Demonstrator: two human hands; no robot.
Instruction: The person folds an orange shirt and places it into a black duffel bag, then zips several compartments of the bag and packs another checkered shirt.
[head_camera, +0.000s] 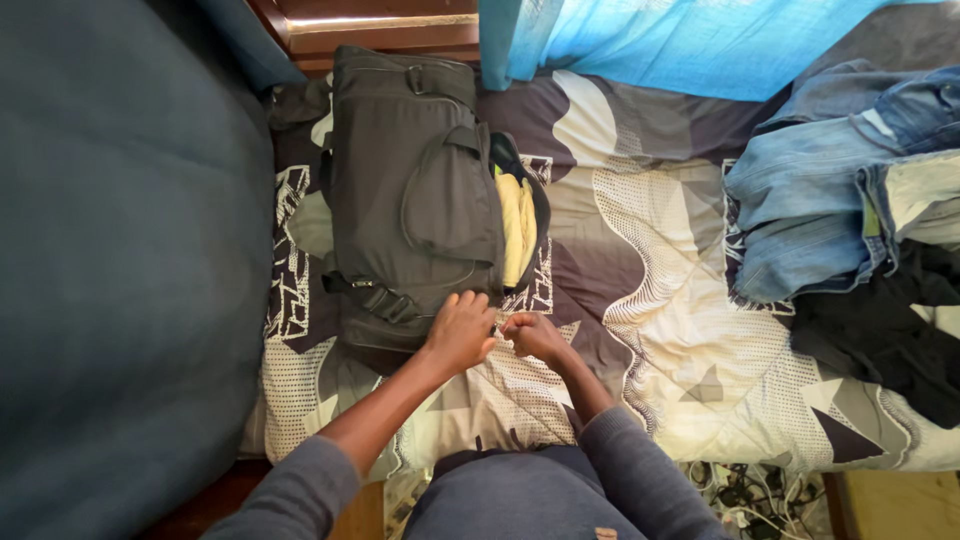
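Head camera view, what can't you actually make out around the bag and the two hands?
- What the right hand pinches at the dark bag: hidden by its curled fingers.
- The left hand covers the bag's near corner.
- The yellow cloth: only an edge shows in the opening.
- The jeans and black garment: cut by the right edge.
- The cables on the floor: too small, half under the quilt.

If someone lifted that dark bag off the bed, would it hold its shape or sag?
The dark bag would probably sag: its fabric is soft and creased. The yellow cloth in its open side suggests soft, light contents. On the patterned quilt it should drag, not slide.
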